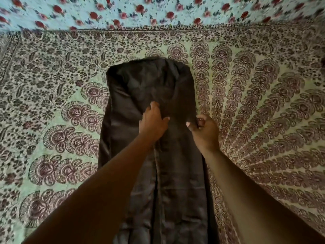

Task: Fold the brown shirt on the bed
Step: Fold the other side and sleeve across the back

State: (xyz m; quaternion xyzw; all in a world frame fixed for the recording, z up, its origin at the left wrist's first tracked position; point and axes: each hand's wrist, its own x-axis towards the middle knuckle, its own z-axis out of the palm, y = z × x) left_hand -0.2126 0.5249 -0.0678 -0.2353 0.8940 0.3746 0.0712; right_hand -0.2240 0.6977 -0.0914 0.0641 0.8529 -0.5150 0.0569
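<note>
The dark brown shirt (146, 88) lies lengthwise on the bed as a long narrow strip, sides folded inward, its far end rounded. My left hand (152, 122) rests on the middle of the shirt, fingers spread and pressing the cloth. My right hand (204, 128) pinches the shirt's right edge between thumb and fingers. Both forearms reach in from the bottom of the view and cover parts of the shirt's near half.
The bed is covered by a green and maroon patterned sheet (255, 103) with fan-like motifs. A light blue cloth with red roses (158, 13) runs along the far side. Bedsheet shows on both sides of the shirt.
</note>
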